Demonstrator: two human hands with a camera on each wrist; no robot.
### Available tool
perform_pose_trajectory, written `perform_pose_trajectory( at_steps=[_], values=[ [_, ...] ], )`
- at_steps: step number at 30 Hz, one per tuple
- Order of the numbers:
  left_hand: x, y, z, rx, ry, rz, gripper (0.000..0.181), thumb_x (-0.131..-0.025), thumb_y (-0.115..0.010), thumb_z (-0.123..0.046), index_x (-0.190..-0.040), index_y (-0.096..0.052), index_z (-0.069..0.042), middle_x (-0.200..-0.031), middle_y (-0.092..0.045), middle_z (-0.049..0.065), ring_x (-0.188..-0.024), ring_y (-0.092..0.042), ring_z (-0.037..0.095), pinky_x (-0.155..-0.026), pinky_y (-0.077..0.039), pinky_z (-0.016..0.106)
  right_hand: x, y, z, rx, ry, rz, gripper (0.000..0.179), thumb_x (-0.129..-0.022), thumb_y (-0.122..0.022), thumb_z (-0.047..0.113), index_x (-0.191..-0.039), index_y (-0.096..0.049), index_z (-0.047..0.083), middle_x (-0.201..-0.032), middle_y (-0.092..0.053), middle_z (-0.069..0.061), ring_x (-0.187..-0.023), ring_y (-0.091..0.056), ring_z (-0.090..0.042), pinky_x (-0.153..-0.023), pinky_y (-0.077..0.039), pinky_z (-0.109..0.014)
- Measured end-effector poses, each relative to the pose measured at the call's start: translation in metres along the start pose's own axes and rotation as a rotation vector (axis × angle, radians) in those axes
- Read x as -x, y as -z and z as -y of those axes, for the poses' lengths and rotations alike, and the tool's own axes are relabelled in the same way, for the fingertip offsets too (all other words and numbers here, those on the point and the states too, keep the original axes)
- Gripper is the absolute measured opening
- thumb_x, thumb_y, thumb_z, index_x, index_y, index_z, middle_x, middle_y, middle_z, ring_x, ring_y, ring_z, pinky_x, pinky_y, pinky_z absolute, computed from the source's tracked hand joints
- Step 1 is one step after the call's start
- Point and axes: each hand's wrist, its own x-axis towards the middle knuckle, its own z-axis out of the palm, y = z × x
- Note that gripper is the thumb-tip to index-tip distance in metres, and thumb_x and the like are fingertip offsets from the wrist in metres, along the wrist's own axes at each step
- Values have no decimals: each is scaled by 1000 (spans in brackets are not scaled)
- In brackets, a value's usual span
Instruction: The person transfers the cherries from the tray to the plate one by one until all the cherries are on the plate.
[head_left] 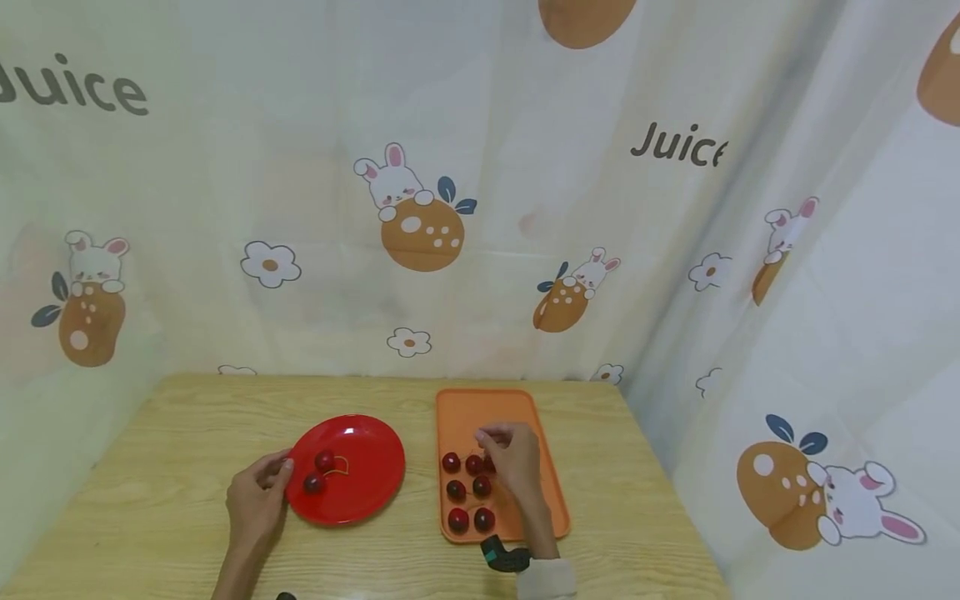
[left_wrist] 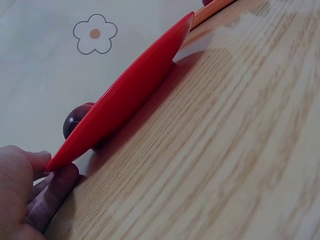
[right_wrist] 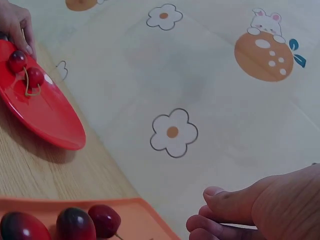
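Observation:
My left hand [head_left: 255, 498] pinches the left rim of a red plate [head_left: 367, 487], thumb above and fingers beneath, as the left wrist view shows. Two dark red cherries [head_left: 324, 461] with joined green stems lie on the plate's left half. Over the orange tray [head_left: 480, 412] hovers my right hand [head_left: 516, 458], its fingers loosely bent beside the upper cherries. Between its thumb and fingers [right_wrist: 202, 223] I see nothing held. Several cherries [head_left: 458, 520] lie in the tray's nearer left part; the right hand partly covers one.
Plate and tray stand side by side on a light wooden table [head_left: 210, 417]. Behind and to the right hangs a pale curtain [head_left: 315, 167] printed with rabbits, fruit and flowers. A black strap piece [head_left: 506, 557] sits at the right wrist.

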Motion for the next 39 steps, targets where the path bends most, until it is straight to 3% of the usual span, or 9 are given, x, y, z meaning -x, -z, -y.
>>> perform_pose_trajectory(
  at_steps=[10,17,25,39],
  values=[
    [0,2,1,0,17,-3,27,-99,-64,-22,-123,-71,-12,-109,-76,13,-72,-61,-3,-66,-43,10,5,15,-16,36,-25,-27,11,-88,-79,20,-92,-80,10,-85,-77,-5,-75,-70,-14,-67,-53,-22],
    [-1,4,2,9,12,-7,27,-99,-65,-23,-122,-72,-11,-107,-76,14,-70,-60,-6,-65,-43,10,9,22,-27,81,-42,-19,10,-88,-78,17,-91,-79,7,-86,-78,-7,-75,-70,-14,-67,-52,-21],
    [-1,1,0,-31,51,-6,26,-99,-64,-19,-123,-72,-13,-108,-77,12,-71,-61,-2,-66,-43,11,19,31,-34,132,-56,1,7,-87,-78,12,-89,-79,5,-82,-76,-8,-71,-67,-15,-62,-48,-21],
    [-1,-3,-2,-18,43,-8,26,-98,-65,-17,-123,-71,-12,-108,-76,13,-70,-61,-1,-65,-43,12,30,35,-41,205,-81,109,5,-84,-80,9,-85,-77,4,-82,-76,-8,-70,-66,-12,-64,-51,-26]
  ],
)
